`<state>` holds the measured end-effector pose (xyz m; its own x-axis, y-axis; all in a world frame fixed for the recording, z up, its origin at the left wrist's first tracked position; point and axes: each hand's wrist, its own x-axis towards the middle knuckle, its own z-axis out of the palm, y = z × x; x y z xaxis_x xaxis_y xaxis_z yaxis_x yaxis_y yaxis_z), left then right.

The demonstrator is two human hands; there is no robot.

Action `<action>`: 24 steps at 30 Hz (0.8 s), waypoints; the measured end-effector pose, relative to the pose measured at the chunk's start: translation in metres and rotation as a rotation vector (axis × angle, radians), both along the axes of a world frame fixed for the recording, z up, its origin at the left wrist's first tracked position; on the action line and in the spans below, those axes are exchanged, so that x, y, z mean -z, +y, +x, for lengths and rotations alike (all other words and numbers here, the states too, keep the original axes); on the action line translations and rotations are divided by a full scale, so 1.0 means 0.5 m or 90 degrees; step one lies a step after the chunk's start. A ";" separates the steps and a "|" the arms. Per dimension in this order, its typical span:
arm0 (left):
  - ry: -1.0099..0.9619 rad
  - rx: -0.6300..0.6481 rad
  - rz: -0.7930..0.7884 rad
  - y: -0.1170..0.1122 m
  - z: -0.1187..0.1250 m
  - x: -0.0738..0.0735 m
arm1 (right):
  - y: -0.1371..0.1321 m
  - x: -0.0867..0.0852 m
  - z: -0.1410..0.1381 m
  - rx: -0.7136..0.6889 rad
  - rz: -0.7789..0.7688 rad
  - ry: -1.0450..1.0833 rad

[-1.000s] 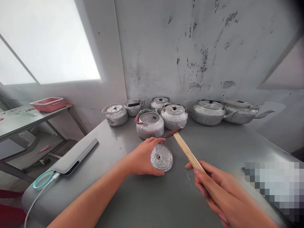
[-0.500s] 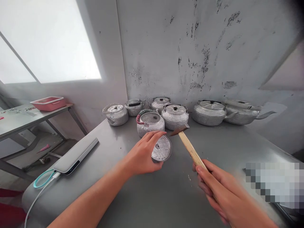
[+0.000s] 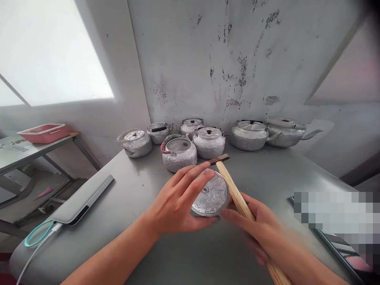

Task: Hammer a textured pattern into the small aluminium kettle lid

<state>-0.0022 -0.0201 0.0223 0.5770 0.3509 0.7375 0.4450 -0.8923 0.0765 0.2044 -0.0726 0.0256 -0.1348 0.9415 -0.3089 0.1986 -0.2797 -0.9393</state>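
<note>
My left hand grips a round hammered metal lid and holds it tilted up above the grey metal table. In my right hand is a hammer with a long wooden handle; its small dark head points away, just past the lid. The fingertips of my right hand touch the lid's lower right edge. Right behind the lid stands a lidless kettle with a red and green wrapped handle.
Several silver kettles line the wall at the back. A grey flat device with a teal loop and white cable lies at the left edge. A side table with a pink tray stands further left.
My left hand lifted the lid off the table and drew it nearer, tilting it upward. My right hand with the hammer came in to touch the lid's edge.
</note>
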 end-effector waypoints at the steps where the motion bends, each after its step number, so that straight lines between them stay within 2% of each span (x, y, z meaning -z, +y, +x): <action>1: 0.005 -0.001 0.007 -0.001 0.000 0.001 | 0.001 0.003 0.001 -0.004 0.002 0.011; 9: 0.030 -0.032 -0.005 -0.002 -0.008 0.000 | 0.002 0.003 0.000 0.095 0.024 0.019; 18: -0.006 0.029 -0.029 -0.014 0.001 -0.001 | 0.017 0.013 0.013 0.110 0.030 -0.026; 21: -0.060 0.028 -0.070 -0.015 0.003 0.003 | 0.018 0.011 0.016 0.142 0.021 -0.071; 24: -0.118 0.013 -0.153 -0.014 0.007 0.005 | 0.017 0.007 0.016 0.166 0.039 -0.115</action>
